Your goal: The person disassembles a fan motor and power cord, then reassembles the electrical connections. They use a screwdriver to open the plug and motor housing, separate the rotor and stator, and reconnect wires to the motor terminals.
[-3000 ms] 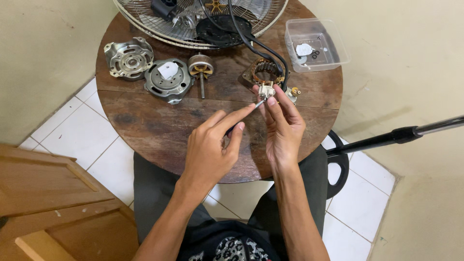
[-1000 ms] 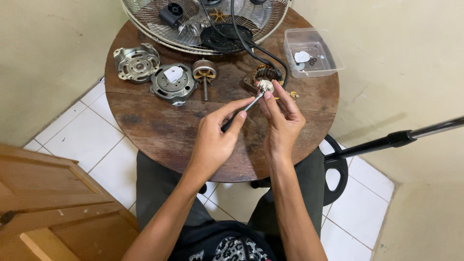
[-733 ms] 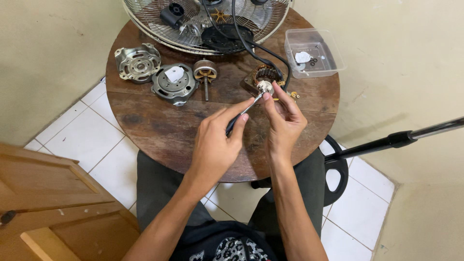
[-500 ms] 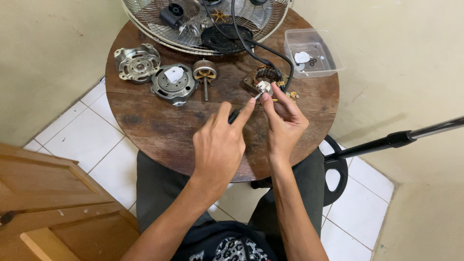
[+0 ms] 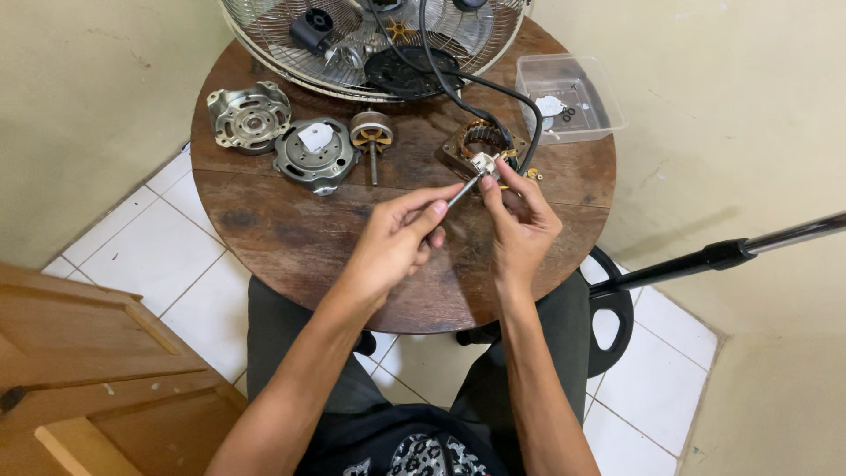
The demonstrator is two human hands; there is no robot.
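Observation:
My left hand (image 5: 397, 242) grips a slim screwdriver (image 5: 460, 190) whose tip meets a small white part (image 5: 483, 163). My right hand (image 5: 520, 216) pinches that white part above the round wooden table (image 5: 291, 234). Just behind it lies the motor stator with copper windings (image 5: 480, 139), joined to a black cable (image 5: 458, 84).
On the table's far side rest a metal fan guard (image 5: 352, 44), two grey motor housing halves (image 5: 249, 115) (image 5: 315, 154), a rotor with a shaft (image 5: 372, 137) and a clear plastic tray with small parts (image 5: 568, 95). A black stand pole (image 5: 731, 251) crosses at the right. A wooden board (image 5: 88, 353) lies at the lower left.
My left hand turned and shifted its hold on the screwdriver, its fingers spreading briefly and closing again. My right hand stays on the white part by the stator.

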